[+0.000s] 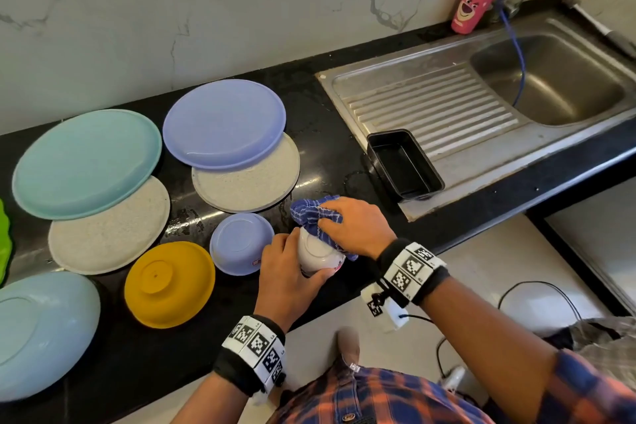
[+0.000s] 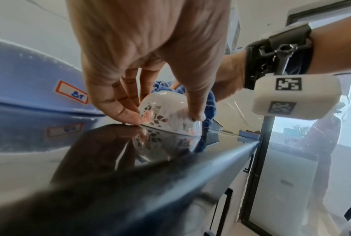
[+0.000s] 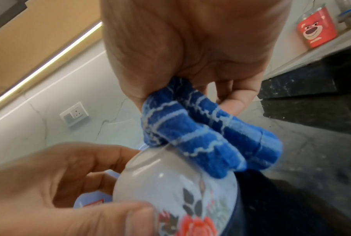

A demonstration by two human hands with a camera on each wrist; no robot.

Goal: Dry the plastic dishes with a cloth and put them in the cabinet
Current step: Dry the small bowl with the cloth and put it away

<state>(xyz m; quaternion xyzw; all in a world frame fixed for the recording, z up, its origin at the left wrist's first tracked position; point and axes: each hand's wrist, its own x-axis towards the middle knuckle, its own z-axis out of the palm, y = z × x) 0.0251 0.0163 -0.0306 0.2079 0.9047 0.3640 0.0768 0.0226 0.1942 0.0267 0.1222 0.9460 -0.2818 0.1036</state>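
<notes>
Bowl: small white floral plastic bowl, upside down, near edge of black surface.
Left hand: fingers curled round bowl.
Right hand: fingers pinching blue striped cloth against the bowl's base.
Risk: wet surface; hard rubbing could skid the bowl off the near edge.

A right hand grips a bunched blue striped cloth and presses it to the upturned base of a white flower-printed bowl, which the left hand holds with thumb and fingers. A red bear-faced tumbler stands on the dark speckled tabletop behind.
</notes>
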